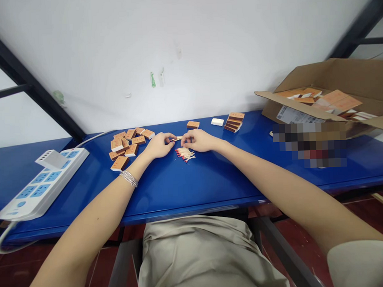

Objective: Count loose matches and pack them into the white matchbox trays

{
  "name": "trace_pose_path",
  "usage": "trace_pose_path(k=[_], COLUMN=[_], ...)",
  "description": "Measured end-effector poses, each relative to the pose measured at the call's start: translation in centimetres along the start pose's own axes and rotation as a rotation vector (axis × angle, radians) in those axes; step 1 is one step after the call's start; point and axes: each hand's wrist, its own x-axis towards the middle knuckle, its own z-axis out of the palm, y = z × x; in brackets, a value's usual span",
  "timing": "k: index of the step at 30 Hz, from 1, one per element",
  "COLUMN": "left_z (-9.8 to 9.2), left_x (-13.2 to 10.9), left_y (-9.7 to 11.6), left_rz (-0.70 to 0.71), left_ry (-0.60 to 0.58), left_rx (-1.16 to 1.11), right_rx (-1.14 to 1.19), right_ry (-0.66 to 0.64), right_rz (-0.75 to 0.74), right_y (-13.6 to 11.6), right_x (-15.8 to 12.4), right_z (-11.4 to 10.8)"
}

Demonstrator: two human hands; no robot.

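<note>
**Two-hand pinch on matchsticks (178, 138) above blue bench**

Left hand (158, 145) and right hand (199, 140) close together, wrists low, just above the blue bench top (180, 188). Fingertips (171, 137) of both hands together on the matchsticks, apparently clamped at either end, the sticks lying level between the hands; number of sticks too small to tell. Just below the hands, a loose cluster of red-tipped matchsticks (184, 154) flat on the bench. Left of the left hand, a heap of orange matchboxes (125, 143). Beyond the hands, a single matchbox (193, 124), a white matchbox tray (217, 122) and a short stack of matchboxes (234, 122).

Handling note, judgement only: light, even pressure at the fingertips best, with the sticks kept level and clear of the loose cluster, since thin sticks likely slip or scatter under uneven pressure.
</note>
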Motion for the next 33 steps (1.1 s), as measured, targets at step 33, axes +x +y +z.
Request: trace_pose_path(k=[33], left_z=[0.02], left_x=[-0.18], left_y=[0.18], left_rz=[0.031], left_ry=[0.006], left_rx=[-0.035], right_rx=[-0.219], right_ry=[0.167], right_rz=[0.243], right_y=[-0.5], right_x=[0.06], right_z=[0.3])
